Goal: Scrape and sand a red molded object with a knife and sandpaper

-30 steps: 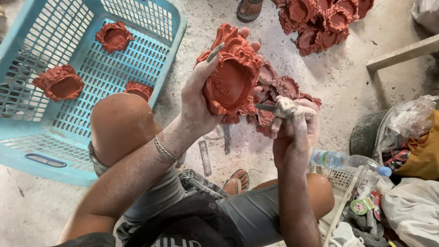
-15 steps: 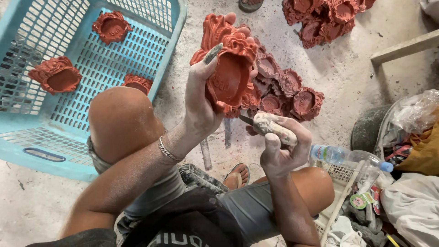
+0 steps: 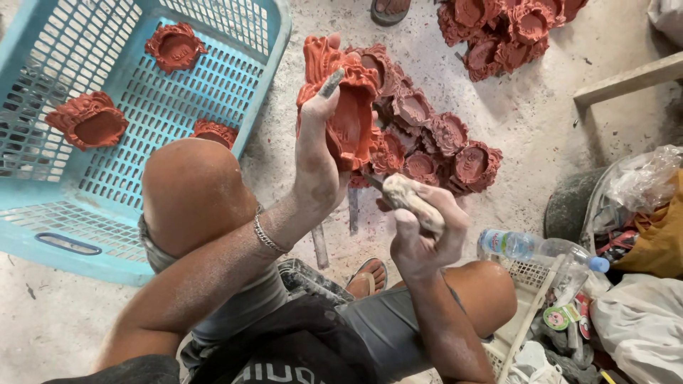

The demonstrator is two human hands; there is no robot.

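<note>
— What are the fingers doing?

— The left hand [image 3: 320, 153] has its fingers closed around a red clay lamp [image 3: 345, 107], a hollow dish with a frilled, ornate rim. It is held up above the floor with the hollow turned toward the right hand. One dusty fingertip lies over the upper rim.

— And the other hand?

— The right hand [image 3: 420, 231] is wrapped tight around the pale, dust-caked handle of a small knife [image 3: 409, 199]. The blade end points up and left and meets the lower edge of the lamp; I cannot tell how far the tip goes in.

— What is just beyond the hands?

— Right behind the held lamp a heap of clay lamps [image 3: 434, 139] of the same kind lies on the dusty floor [image 3: 541, 107]. A second pile of lamps [image 3: 505, 28] sits farther off near the top edge, beside a sandalled foot [image 3: 390, 8].

— To the left?

— A light blue plastic basket [image 3: 64, 238] with a lattice bottom. Three finished-looking lamps lie in it, well apart: one near the top [image 3: 176, 46], one at the left [image 3: 89, 121], one partly hidden behind the person's bare knee [image 3: 192, 192].

— And at the right?

— A clear plastic water bottle [image 3: 541, 249] with a blue cap lies across a white basket [image 3: 526, 274], next to crumpled plastic bags [image 3: 640, 185] and cloth. A silver bracelet [image 3: 269, 235] circles the left wrist.
</note>
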